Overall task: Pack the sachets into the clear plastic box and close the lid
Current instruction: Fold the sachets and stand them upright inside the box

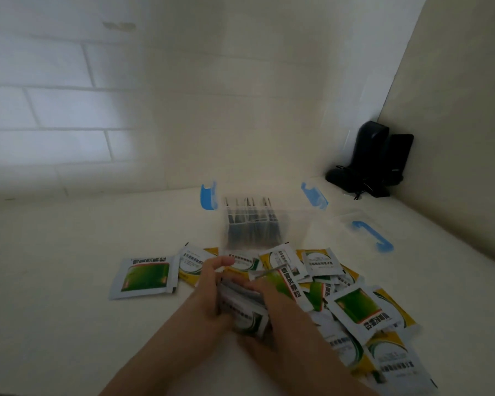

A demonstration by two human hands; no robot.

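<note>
Head view: two hands, left hand [209, 292] and right hand [272, 307], grip one sachet stack [242, 308].

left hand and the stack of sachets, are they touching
Touching. The head view shows the left hand wrapped around one side of the stack of sachets, fingers pressed on it, with the right hand opposite.
</note>
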